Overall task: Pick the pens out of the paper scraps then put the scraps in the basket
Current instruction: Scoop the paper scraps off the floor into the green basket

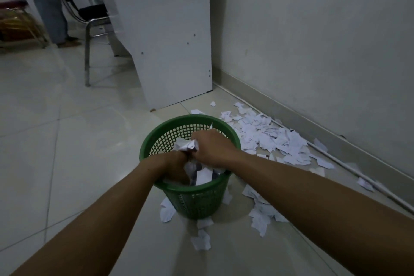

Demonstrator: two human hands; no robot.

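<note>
Both bare arms reach forward over a green mesh basket (190, 195) that stands upright on the pale tiled floor (67, 141). The right hand (212, 148) sits above the basket's mouth with its fingers curled around a crumpled wad of white paper scraps (187, 145); its grip is closed on that wad. The left hand (177, 163) dips inside the rim, pressed against the same bundle, but its fingers are hidden behind paper and the basket wall, so I cannot tell whether its grip is wide or narrow. More torn paper already lies inside the basket (205, 176), pale pieces with darker patches among them. A large spread of loose scraps (273, 139) covers the floor to the right of the basket, running along the baseboard (336, 136) of the wall. A smaller cluster (259, 213) lies just beside the basket's right foot, and a few single pieces (167, 210) rest at its base on the near side, one (201, 241) a little closer to the camera. Pens cannot be made out anywhere among the paper. The scraps carry no print that can be read, and the basket shows no label. Behind the basket stands a white cabinet panel (170, 40), with a metal-legged chair (89, 29) to its left and another person's trouser legs (51, 13) farther back.
</note>
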